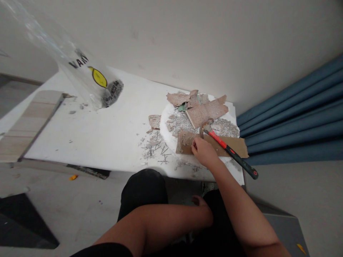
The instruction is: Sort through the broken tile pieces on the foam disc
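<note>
Right hand (203, 151) pinching cardboard piece (187, 140) | hammer (227, 148) just beside | rubble (187, 121) on white tabletop (107, 132) | left hand (199, 201) low, mostly hidden

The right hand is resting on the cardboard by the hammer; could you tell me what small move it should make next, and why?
Probably close the right hand on the hammer: it lies unheld across the cardboard, its head beside the fingers, with broken tile pieces just beyond.

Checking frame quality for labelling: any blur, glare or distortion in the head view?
Head view: even, soft light and faint shadows; wide-angle bend at the edges; the plastic bag at top left is blurred and glary; right hand, hammer and rubble are fairly sharp.
</note>
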Motion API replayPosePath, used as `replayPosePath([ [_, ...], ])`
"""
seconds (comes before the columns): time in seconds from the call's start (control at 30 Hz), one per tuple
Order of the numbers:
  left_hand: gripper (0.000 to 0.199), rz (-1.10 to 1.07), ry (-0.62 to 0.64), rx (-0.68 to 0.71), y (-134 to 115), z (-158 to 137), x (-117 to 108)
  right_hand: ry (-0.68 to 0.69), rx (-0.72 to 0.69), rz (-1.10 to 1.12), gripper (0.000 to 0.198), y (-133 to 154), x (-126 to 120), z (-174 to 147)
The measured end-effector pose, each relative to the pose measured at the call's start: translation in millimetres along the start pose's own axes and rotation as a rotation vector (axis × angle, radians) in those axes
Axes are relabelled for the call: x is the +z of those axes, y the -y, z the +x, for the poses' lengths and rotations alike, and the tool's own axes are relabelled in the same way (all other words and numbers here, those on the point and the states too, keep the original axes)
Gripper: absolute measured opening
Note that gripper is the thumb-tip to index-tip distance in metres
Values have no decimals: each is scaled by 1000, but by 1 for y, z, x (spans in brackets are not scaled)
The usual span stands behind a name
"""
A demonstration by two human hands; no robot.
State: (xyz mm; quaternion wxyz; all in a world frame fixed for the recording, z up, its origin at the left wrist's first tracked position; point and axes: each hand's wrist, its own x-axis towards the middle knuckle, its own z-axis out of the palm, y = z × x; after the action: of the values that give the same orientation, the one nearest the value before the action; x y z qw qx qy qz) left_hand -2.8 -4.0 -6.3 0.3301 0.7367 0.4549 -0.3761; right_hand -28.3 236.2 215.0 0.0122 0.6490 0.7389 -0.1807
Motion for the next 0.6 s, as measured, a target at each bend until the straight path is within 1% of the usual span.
replayPosePath([
  [0.1, 36, 14, 38, 18, 0, -1, -1, -4, 4, -3, 10, 2, 3, 1],
  [0.17, 34, 26, 48, 4, 0, -1, -2, -3, 13, 2, 11, 3, 3, 3],
  [0.3, 35, -59, -7, -65, 1, 0, -3, -11, 23, 22, 10, 0, 4, 6],
  [0.33, 36, -51, -19, -67, 2, 0, -4, -14, 19, 31, 9, -1, 4, 7],
  [0.47, 36, 96, -36, -42, 2, 1, -2, -13, -12, 96, 5, -6, 4, 7],
  [0.53, 38, 82, -45, -67, 0, 1, -2, -11, -22, 119, 4, -8, 4, 7],
  [0.6, 41, -4, -130, -117, -1, 1, -2, -12, -27, 126, 3, -8, 3, 7],
])
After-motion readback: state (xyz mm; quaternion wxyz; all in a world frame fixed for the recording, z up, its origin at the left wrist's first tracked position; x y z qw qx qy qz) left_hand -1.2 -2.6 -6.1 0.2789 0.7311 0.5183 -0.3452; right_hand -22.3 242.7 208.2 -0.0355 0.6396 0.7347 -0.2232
